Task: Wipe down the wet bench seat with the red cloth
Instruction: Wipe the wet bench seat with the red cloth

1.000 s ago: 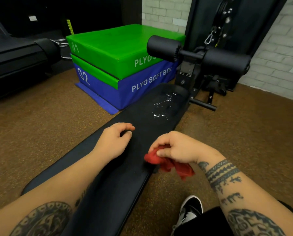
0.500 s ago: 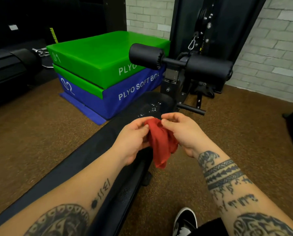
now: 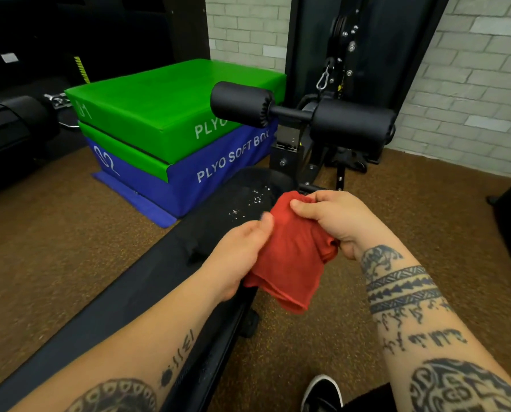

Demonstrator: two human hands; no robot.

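Plainly, one red cloth (image 3: 290, 257) hangs bunched between two hands over the right edge of the bench seat (image 3: 147, 292), nearer the camera than the wet patch. The left hand (image 3: 239, 257) pinches the cloth's left side, thumb on the front and fingers hidden behind the fabric. The right hand (image 3: 337, 221) grasps the top right corner, thumb laid across the cloth and fingers curled round it. Whether the hanging lower corner touches the seat cannot be told. One patch of water droplets (image 3: 248, 203) glistens on the far end of the seat, just beyond the cloth. Past that end stand two black foam rollers, a left roller (image 3: 242, 104) and a right roller (image 3: 352, 129), joined by one bar. Left of the seat's far end sit two stacked boxes: the green box (image 3: 165, 114) on top, marked "01" and "PLYO" with the rest hidden by a roller, and the blue box (image 3: 218, 173) beneath, marked "02" and "PLYO SOFT BOX". One black-and-white shoe (image 3: 322, 394) shows on the brown floor right of the seat's near end.
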